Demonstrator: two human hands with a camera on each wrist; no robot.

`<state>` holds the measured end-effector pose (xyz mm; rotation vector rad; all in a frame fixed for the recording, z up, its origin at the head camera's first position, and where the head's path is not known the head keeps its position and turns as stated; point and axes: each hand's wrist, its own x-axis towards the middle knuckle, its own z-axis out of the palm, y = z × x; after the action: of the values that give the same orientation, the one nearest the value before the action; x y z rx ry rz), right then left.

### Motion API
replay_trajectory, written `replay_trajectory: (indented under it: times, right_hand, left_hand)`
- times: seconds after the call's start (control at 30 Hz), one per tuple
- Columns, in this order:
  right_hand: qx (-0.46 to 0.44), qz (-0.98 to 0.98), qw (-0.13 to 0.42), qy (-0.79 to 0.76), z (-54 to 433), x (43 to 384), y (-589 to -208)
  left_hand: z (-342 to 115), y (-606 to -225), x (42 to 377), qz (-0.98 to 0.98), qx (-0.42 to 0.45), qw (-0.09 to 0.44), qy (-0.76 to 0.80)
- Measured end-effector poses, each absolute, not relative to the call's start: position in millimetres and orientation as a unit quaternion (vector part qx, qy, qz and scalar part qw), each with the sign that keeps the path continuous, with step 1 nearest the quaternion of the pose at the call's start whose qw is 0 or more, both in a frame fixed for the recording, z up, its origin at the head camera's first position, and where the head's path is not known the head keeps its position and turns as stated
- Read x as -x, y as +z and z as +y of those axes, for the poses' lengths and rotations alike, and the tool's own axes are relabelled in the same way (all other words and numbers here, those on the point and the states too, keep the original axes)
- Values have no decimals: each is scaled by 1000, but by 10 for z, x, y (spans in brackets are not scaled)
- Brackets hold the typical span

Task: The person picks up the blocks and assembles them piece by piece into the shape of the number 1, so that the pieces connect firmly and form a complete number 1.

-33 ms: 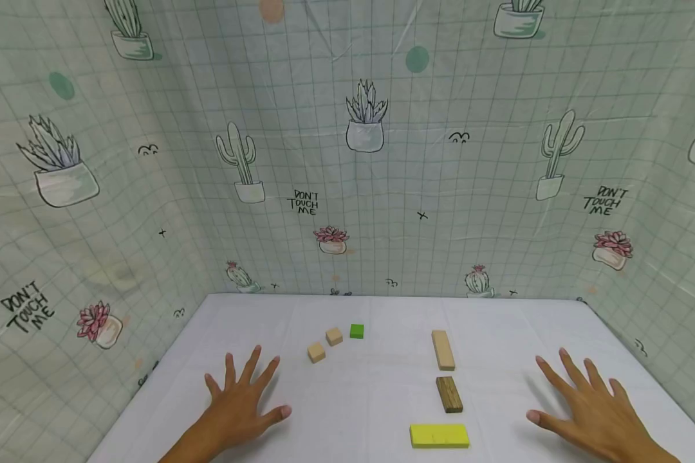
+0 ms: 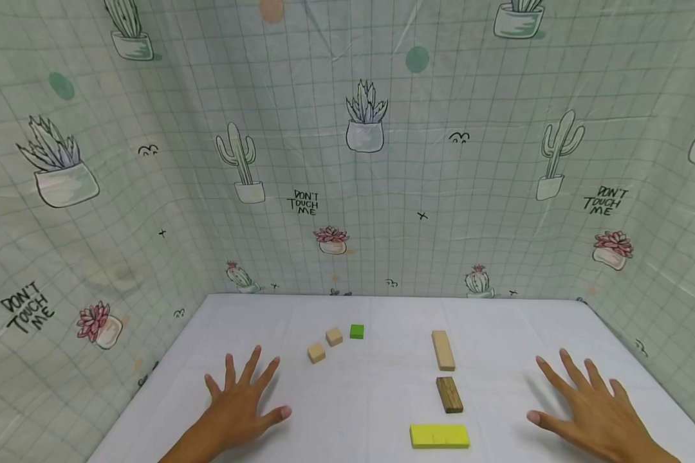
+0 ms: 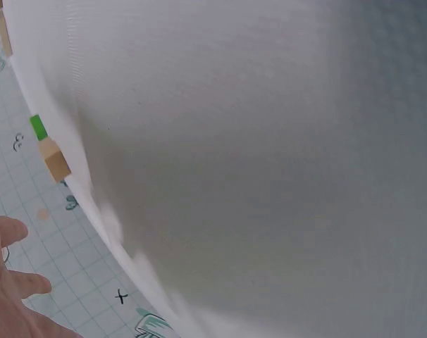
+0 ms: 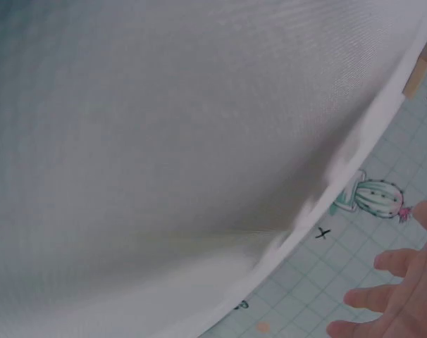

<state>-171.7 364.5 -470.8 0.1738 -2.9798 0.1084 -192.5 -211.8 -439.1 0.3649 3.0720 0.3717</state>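
My left hand (image 2: 237,406) is at the left of the white table (image 2: 370,386), fingers spread, holding nothing. Nearest to it lie two small pale wooden cubes, one (image 2: 316,352) closer and one (image 2: 334,336) farther back. Beside the far cube sits a small green block (image 2: 356,331). On the right, my right hand (image 2: 595,411) also has its fingers spread and grips nothing. Between the hands, right of centre, are a pale wooden plank (image 2: 443,350), a dark brown wood-grained block (image 2: 450,395) and a yellow rectangular block (image 2: 439,436). Both wrist views show the fingers apart from every block.
A pale grid-patterned cloth (image 2: 301,161) with cactus drawings and lettering hangs behind the table and along both sides. The table's back edge meets this cloth just beyond the green block. Shadows fall on the tabletop beside both hands.
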Motion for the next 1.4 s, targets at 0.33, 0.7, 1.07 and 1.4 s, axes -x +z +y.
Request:
replay_trajectory:
  times: [0.33,0.7,1.07,1.4]
  right_hand:
    - [-57,-995,77,20,3650,1737,-4693]
    - [-54,-995,74,34,3662,1716,-4713]
    - [-55,-995,76,21,3663,1742,-4689]
    - [-66,-994,85,34,3652,1736,-4705]
  left_hand:
    - [-2126,-4385,1950,986,-118,20,113]
    - [-2145,-4423,1959,987,-117,19,111]
    - [-2128,-4408,1972,988,-116,18,104]
    - [-2117,-4404,1962,988,-115,19,99]
